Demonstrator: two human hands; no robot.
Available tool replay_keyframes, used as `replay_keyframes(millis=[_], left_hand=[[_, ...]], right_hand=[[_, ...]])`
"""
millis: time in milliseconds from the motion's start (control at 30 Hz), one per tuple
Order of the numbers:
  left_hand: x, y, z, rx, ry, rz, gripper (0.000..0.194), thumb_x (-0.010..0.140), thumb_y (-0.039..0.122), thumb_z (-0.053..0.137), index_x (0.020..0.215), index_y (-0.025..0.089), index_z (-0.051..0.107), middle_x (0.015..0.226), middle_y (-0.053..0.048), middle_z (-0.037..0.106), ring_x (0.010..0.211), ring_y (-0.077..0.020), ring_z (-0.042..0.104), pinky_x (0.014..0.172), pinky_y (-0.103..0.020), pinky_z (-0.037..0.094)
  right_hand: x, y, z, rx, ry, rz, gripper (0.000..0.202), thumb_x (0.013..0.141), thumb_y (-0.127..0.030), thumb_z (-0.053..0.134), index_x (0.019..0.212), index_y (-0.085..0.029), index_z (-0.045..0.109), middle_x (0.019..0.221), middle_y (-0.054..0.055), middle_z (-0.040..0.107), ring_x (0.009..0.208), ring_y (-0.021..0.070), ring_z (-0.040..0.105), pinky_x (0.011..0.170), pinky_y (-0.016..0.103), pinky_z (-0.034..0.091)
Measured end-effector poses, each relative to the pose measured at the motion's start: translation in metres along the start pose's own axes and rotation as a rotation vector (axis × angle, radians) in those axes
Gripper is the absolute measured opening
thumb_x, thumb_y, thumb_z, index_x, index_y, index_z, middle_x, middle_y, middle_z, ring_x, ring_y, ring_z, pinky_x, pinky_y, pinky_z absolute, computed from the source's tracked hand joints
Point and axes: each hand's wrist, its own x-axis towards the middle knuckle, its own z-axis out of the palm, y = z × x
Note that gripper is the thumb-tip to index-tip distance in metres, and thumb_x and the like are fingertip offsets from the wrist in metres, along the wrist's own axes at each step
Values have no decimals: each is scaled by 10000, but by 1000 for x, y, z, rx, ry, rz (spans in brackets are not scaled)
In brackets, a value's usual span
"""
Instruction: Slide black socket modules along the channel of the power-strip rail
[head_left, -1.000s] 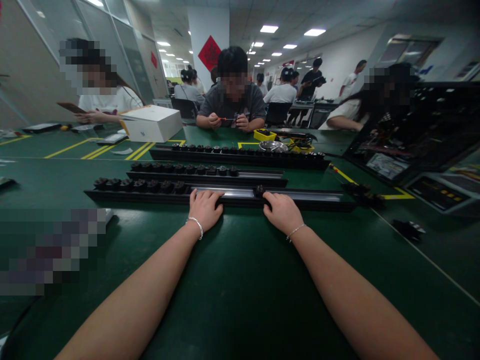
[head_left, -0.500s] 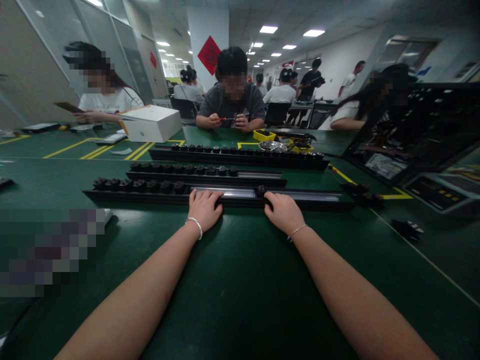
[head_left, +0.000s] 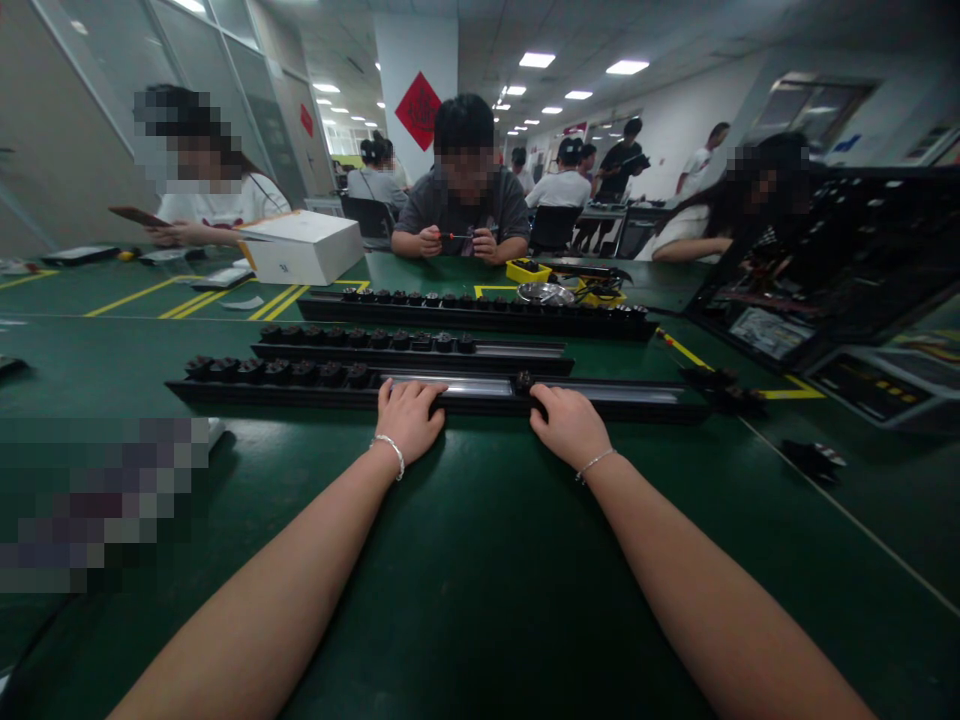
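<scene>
The nearest long black rail [head_left: 480, 403] lies across the green table, with several dark round parts [head_left: 277, 372] in a row at its left. My left hand [head_left: 409, 418] rests on the rail's front edge, fingers apart over the channel, just right of that row. My right hand [head_left: 570, 424] touches the same rail farther right, its fingers bent beside a single dark part [head_left: 523, 381]. Its fingertips are partly hidden, so a grip on that part cannot be made out. Between the hands the shiny channel shows.
Behind lie two more rails [head_left: 525, 356] with dark parts. A white box [head_left: 319, 250] stands back left, a yellow tray [head_left: 528, 270] at the back. An open black case [head_left: 847, 260] stands right. Loose black parts [head_left: 814, 458] lie right. Across the table a person holds a screwdriver [head_left: 454, 236].
The person at the right has leaned slightly left, and the person at the left has shifted a little. My hands have stayed almost in place.
</scene>
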Motion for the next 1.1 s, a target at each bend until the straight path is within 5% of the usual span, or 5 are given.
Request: replay_keyframes(millis=[1100], left_hand=[[0,-1,1,8,13,6,380,822,337,448,1180,305,571,1087,-30,635,1106,-242,505,1093,-492,177]], right_hand=[[-1,2,-10,-2,-15,83,242,844,-299,462,1014,-205,605,897,51,674,829,190,595,744,297,387]])
